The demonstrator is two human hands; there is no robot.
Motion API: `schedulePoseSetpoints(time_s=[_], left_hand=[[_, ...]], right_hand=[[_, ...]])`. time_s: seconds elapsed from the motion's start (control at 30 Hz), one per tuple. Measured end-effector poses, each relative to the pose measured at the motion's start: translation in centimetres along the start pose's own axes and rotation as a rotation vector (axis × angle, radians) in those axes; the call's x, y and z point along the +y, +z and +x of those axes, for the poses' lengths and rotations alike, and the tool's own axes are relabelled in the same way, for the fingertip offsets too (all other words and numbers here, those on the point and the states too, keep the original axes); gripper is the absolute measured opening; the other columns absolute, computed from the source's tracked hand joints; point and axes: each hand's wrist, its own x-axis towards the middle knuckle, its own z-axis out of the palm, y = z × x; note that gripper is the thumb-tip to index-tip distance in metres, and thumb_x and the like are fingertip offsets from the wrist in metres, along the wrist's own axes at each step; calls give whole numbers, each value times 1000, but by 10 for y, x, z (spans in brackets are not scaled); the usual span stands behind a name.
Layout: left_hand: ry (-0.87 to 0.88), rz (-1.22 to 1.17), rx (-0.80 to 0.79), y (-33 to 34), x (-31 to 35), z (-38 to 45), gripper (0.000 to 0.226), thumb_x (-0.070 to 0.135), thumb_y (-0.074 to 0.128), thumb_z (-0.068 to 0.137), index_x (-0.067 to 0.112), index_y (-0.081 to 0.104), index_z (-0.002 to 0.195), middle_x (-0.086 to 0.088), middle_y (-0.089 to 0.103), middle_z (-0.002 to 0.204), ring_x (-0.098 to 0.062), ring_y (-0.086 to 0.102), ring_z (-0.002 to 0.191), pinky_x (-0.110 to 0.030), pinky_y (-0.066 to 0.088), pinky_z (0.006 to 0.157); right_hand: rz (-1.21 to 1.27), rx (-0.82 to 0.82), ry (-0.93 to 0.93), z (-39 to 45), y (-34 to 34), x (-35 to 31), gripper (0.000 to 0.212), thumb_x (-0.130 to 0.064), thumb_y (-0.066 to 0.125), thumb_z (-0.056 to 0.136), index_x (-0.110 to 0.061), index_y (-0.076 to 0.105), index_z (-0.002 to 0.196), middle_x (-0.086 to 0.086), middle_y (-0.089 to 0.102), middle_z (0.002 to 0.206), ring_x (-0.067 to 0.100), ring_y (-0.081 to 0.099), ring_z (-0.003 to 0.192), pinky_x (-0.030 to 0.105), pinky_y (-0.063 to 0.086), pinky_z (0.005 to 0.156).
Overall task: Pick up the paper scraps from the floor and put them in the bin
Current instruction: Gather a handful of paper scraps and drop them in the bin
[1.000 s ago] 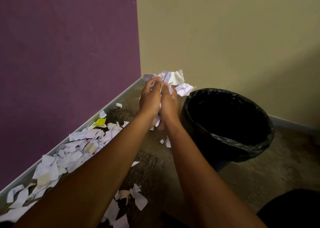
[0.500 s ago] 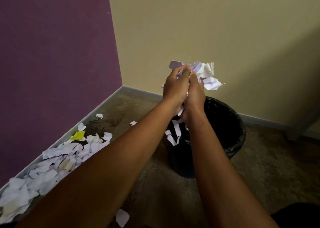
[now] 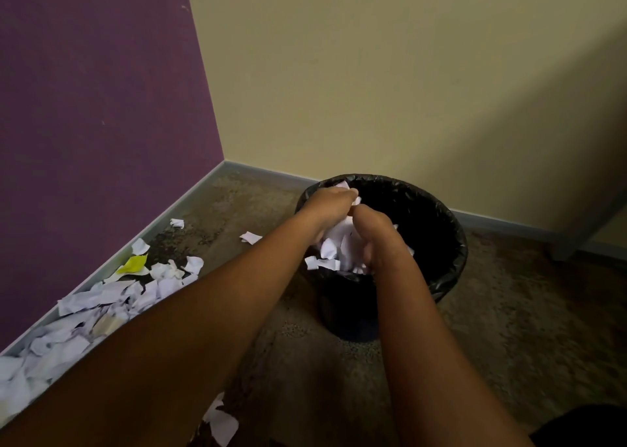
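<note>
Now both hands over the round black plastic-lined bin (image 3: 437, 229). Left hand (image 3: 327, 205) and right hand (image 3: 376, 236) in a closed grip on a bunch of white paper scraps (image 3: 339, 239) between them. Loose white scraps (image 3: 101, 304) litter the floor at 9 o'clock along the purple wall (image 3: 95, 107).

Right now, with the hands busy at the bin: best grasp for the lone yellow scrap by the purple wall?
Pinch the yellow scrap at its raised, curled upper edge, coming from above on the open-floor side. It lies against the baseboard, so the wall side is blocked, and white scraps crowd its lower end. A fingertip pinch probably suits thin paper better than scooping.
</note>
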Motion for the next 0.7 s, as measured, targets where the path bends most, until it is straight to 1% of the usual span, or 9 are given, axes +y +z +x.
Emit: schedulePoseSetpoints(time_s=[0.07,0.13,0.2,0.27,0.33,0.4,0.5,0.57,0.7], left_hand=[[48,26,39,-5,1,5,18,36,51,96,27,67,98,0,61,103,-20,57,94,-31,46,86],[78,10,92,-9,1,8,33,37,53,96,21,67,121,3,60,111,-19,57,107,-31,46,94],[93,-39,147,-15,0,9,35,34,55,94,19,67,123,3,65,120,-19,60,110,-30,47,92],[109,-79,190,-22,-4,9,31,32,57,92,19,71,116,0,69,117,-20,64,105,-28,49,85],[135,-126,234,-31,-11,6,25,29,57,90,19,73,107,0,73,106,-18,66,92,-26,48,74],[160,-185,287,-46,-16,2,20,26,59,89,19,74,99,0,74,98,-18,69,86,-24,47,67],[184,-228,399,-81,-29,-11,21,21,54,90,19,73,97,1,74,90,-15,69,80,-25,49,68],[163,-199,436,-96,-39,-14,26,20,48,89,20,73,97,2,69,77,-14,60,65,-28,45,66],[123,-148,441,-117,-65,-25,28,22,44,87,20,72,89,1,61,66,-15,45,56,-32,38,65]], right_hand=[[-49,23,5,3,6,0,15,-28,54,88,-15,54,81,7,55,85,18,52,75,28,44,65],[-119,47,-7,11,13,2,32,-29,51,74,-6,63,94,13,59,109,25,59,96,33,53,71],[-131,53,-23,20,19,0,47,-28,48,67,-6,65,104,16,54,130,36,62,104,45,60,77],[-170,49,-67,6,25,-10,53,-32,49,65,-7,65,108,18,47,140,39,61,107,51,57,86],[-185,44,-125,-7,32,-19,53,-35,55,69,-6,64,113,17,52,135,34,63,104,42,57,83],[-239,14,-217,-17,43,-27,42,-28,57,81,-3,63,114,17,62,118,31,64,99,34,54,67],[-293,-79,-376,-43,79,-32,29,-13,51,90,5,62,110,21,64,101,29,63,90,43,53,71],[-328,-101,-452,-49,98,-30,29,-11,52,87,8,62,106,13,58,85,22,55,74,34,43,64],[-412,-175,-435,-52,126,-13,23,-16,52,90,-1,66,101,4,62,81,20,57,75,29,44,63]])
